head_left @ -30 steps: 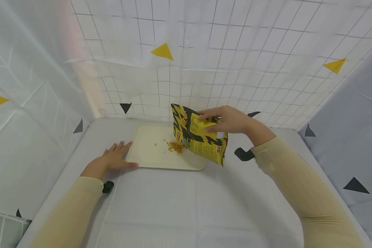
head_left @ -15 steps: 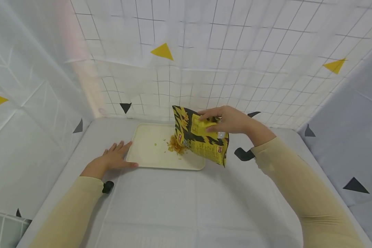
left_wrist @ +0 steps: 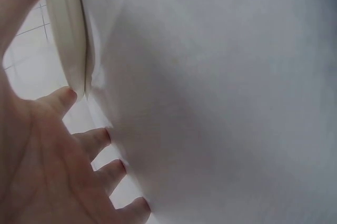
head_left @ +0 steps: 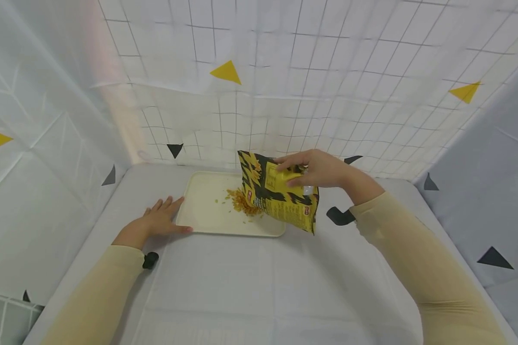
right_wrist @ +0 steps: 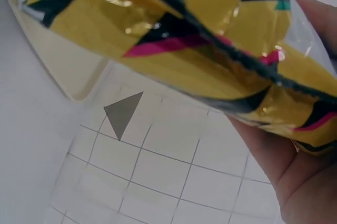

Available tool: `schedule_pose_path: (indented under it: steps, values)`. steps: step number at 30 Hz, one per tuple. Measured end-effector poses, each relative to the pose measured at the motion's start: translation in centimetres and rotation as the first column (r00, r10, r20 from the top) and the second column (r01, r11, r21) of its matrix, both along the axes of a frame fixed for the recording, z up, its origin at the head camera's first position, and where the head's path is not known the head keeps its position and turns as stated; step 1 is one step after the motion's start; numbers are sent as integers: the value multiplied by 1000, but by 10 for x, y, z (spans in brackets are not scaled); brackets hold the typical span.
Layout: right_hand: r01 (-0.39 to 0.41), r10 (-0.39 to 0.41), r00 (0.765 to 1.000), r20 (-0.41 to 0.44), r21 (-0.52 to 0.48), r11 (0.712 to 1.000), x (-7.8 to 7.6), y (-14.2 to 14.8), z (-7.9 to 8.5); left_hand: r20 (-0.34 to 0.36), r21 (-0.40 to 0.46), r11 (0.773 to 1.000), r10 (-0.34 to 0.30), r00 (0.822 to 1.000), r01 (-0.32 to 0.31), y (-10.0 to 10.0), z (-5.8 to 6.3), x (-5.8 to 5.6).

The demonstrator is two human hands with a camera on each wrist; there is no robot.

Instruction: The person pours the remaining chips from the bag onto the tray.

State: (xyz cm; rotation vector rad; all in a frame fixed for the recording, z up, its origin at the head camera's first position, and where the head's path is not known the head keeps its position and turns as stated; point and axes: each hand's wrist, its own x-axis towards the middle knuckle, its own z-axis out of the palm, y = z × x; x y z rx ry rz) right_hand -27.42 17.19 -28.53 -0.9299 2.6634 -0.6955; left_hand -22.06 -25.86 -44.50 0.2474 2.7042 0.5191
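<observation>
A yellow and black snack bag point(head_left: 280, 196) is tilted over the right part of a cream tray point(head_left: 207, 211), its left end low and close to the tray. My right hand point(head_left: 317, 167) grips the bag from above, thumb on one side and fingers on the other; the right wrist view shows the bag point(right_wrist: 174, 50) filling the top. A pile of orange-brown snack bits point(head_left: 241, 201) lies on the tray at the bag's lower left end. My left hand point(head_left: 161, 220) is spread at the tray's left edge, thumb at the front corner and a finger on the left rim.
A white cloth point(head_left: 224, 287) covers the table. White sheets with grid lines and triangles, such as the back wall point(head_left: 276, 110), enclose it behind and at both sides. A black band piece point(head_left: 151, 260) sits at the left wrist.
The pile of snack bits has grown and spread to the left on the tray. The bag's upper left corner has dropped slightly in my right hand. My left hand has stayed in place.
</observation>
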Motion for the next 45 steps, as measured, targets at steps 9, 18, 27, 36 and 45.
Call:
schedule_pose_path:
  steps: [9,18,27,36,45]
  values:
    - [22,-21,1000,19,-19,1000,2,-1,6,5,7,1000,1,1000,-2,-2,-1,0]
    - [41,-39,999,23,-68,997,4,-1,12,6,6,1000,0,1000,0,-2,-1,-1]
    - [-17,18,1000,12,-71,997,3,-10,-2,3,6,1000,0,1000,0,-2,0,0]
    - [-8,7,1000,-5,-76,997,3,-13,-2,6,7,1000,-1,1000,1,2,6,3]
    - [-27,25,1000,-16,-132,991,4,-10,0,13,3,1000,1,1000,-1,3,6,3]
